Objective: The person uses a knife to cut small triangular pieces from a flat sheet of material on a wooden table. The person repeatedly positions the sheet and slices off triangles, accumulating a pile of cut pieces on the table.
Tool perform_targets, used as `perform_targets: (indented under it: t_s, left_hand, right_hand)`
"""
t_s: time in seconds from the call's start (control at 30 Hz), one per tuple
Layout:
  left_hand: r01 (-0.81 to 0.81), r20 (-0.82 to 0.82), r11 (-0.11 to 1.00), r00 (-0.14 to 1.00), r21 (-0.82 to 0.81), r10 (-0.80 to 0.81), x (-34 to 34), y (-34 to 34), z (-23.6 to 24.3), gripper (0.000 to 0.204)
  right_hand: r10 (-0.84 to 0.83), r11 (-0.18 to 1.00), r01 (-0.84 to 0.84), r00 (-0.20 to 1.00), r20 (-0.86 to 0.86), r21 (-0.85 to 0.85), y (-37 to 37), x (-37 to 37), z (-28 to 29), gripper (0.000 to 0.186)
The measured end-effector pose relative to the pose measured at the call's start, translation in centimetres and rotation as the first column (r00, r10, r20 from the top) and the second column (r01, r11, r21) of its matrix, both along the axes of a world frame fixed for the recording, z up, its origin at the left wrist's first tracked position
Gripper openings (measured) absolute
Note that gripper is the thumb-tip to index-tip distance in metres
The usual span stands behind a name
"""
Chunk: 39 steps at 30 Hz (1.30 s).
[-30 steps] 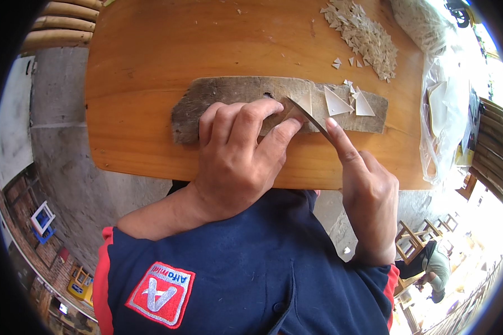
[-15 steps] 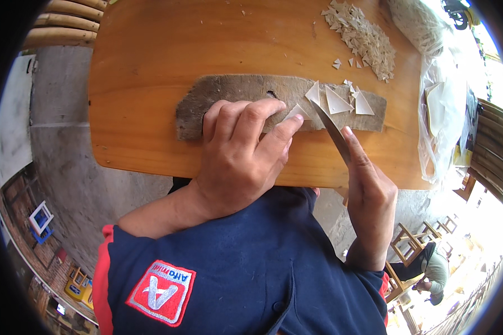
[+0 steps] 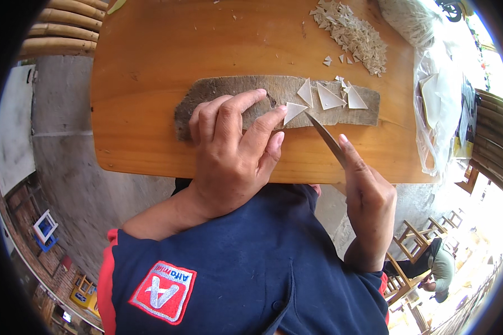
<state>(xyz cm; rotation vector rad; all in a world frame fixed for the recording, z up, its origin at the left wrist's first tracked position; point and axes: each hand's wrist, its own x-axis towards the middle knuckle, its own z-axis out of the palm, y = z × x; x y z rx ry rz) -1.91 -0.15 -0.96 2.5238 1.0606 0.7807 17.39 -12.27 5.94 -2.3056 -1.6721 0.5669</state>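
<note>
A worn wooden board (image 3: 290, 84) lies across the near part of the table. My left hand (image 3: 232, 153) rests over its left half with fingers spread, the index fingertip touching the left corner of a pale, thin triangular piece (image 3: 294, 113). In my right hand (image 3: 370, 195) is a knife (image 3: 328, 138), its blade slanting up and left. The tip sits at the right corner of that piece; whether they touch I cannot tell. Further right on the board lie another triangle (image 3: 305, 94), a larger triangle (image 3: 328, 97) and several smaller bits. The knife's handle is mostly hidden by my fingers.
A heap of small pale triangular pieces (image 3: 355, 42) covers the table's far right. Clear plastic bags (image 3: 427, 117) line the right edge, with pale sheets inside one. Wooden stools (image 3: 413, 240) and another person (image 3: 442, 268) are beyond the table, lower right.
My left hand has drawn back slightly left, its fingers wider apart and the thumb off the triangle. The knife tip has moved down and left, away from the upper triangle to the one my index fingertip touches.
</note>
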Motion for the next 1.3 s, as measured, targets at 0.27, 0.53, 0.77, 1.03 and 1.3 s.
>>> perform_targets:
  t_s: [0.27, 0.53, 0.77, 1.03, 1.3]
  left_hand:
    - [0.015, -0.014, 1.000, 1.000, 0.018, -0.015, 0.0, -0.2, -0.2, 0.032]
    - [0.009, -0.014, 1.000, 1.000, 0.028, -0.009, 0.1, -0.2, -0.3, 0.032]
    - [0.006, -0.029, 1.000, 1.000, 0.024, -0.006, 0.1, -0.1, 0.0, 0.034]
    - [0.005, 0.015, 0.999, 1.000, 0.044, -0.006, 0.3, 0.0, -0.4, 0.028]
    - [0.005, 0.012, 0.999, 1.000, 0.039, -0.006, 0.4, 0.0, -0.3, 0.023]
  right_hand:
    - [0.024, 0.999, -0.021, 0.997, -0.068, 0.035, 1.0, -1.5, -0.1, 0.055]
    - [0.084, 0.990, -0.083, 0.996, -0.006, 0.114, 0.7, -1.8, -1.9, 0.081]
    - [0.093, 0.993, -0.095, 0.995, 0.033, 0.070, 0.7, -2.4, -1.4, 0.084]
    - [0.108, 0.993, -0.113, 0.988, 0.112, 0.041, 1.1, -2.8, -1.4, 0.086]
    - [0.077, 0.997, -0.080, 0.990, 0.116, 0.020, 0.4, -2.9, -1.1, 0.088]
